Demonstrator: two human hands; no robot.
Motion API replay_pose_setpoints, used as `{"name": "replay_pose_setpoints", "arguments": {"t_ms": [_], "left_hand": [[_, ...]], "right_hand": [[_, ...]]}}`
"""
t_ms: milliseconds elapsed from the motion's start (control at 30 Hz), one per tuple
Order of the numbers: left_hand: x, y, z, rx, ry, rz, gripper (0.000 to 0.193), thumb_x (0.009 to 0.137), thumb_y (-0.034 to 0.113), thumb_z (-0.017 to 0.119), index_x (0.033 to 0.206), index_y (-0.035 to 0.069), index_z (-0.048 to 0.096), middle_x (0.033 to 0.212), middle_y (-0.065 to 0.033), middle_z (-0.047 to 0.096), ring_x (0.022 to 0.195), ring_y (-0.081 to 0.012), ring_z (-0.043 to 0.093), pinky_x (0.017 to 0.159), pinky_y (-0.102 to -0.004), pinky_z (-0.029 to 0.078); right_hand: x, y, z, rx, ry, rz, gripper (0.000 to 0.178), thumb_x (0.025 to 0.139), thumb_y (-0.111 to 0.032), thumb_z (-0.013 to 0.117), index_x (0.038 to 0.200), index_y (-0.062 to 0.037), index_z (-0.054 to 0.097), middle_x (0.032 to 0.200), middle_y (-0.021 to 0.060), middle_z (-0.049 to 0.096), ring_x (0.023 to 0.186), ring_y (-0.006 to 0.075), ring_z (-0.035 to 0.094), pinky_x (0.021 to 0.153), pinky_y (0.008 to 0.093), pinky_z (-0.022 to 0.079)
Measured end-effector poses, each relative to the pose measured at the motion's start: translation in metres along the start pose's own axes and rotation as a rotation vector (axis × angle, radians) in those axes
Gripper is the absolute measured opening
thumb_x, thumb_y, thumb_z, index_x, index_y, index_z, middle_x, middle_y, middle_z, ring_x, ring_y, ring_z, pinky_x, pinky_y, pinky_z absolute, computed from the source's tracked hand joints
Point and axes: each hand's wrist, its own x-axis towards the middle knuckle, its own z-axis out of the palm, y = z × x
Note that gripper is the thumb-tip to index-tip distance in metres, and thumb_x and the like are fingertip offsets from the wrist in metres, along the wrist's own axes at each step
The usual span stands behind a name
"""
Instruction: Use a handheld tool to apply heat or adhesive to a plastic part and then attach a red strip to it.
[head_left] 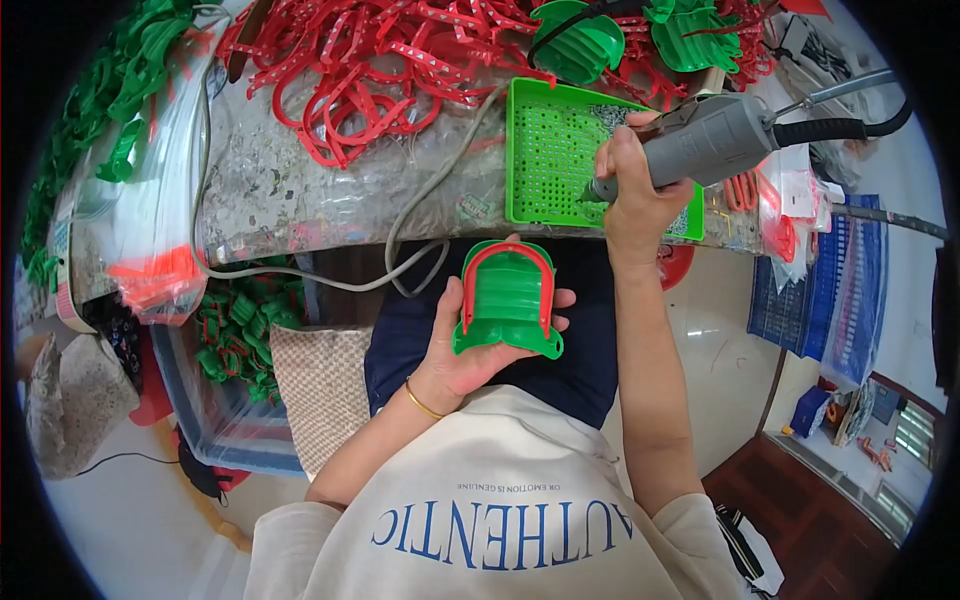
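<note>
My left hand (pixel 462 345) holds a green ribbed plastic piece (pixel 508 300) over my lap, fingers wrapped around its sides. A red U-shaped plastic strip (pixel 509 250) lies along the rim of that piece. Gripped in my right hand (pixel 637 195) is a grey electric screwdriver (pixel 705 142), hung from above, with a black cable at its back end. Its tip points left, over a green perforated tray (pixel 553 150). Small silvery screws (pixel 612 115) lie in the tray's far right part; my hand and the tool hide some of the tray.
Red strips (pixel 350 70) are heaped across the worktable (pixel 290 190), with more green pieces (pixel 580 45) behind the tray. A grey cable (pixel 420 215) droops over the table's front edge. Left of my lap, a bin (pixel 240 430) holds several red-and-green pieces. Clear plastic bags (pixel 160 210) lie at left.
</note>
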Motion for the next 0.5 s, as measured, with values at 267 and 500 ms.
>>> {"name": "replay_pose_setpoints", "arguments": {"t_ms": [267, 500], "left_hand": [[0.0, -0.001, -0.003, 0.059, 0.183, 0.07, 0.087, 0.077, 0.066, 0.059, 0.147, 0.029, 0.023, 0.136, -0.0222, 0.041, 0.121, -0.0393, 0.046, 0.099, -0.0508, 0.041], [0.0, -0.004, -0.008, 0.046, 0.222, 0.093, 0.086, 0.078, 0.066, 0.058, 0.146, 0.024, 0.027, 0.134, -0.021, 0.043, 0.118, -0.037, 0.048, 0.099, -0.0499, 0.041]], "right_hand": [[-0.001, -0.001, 0.005, -0.072, 0.004, -0.015, 0.014, 0.086, 0.002, 0.059, 0.099, 0.0033, 0.056, 0.068, 0.0048, 0.053, 0.055, 0.0128, 0.049, 0.053, 0.0275, 0.041], [-0.001, -0.002, 0.004, -0.036, 0.002, -0.009, 0.014, 0.086, 0.002, 0.059, 0.099, 0.0037, 0.057, 0.072, 0.0051, 0.053, 0.057, 0.013, 0.05, 0.053, 0.0282, 0.042]]}}
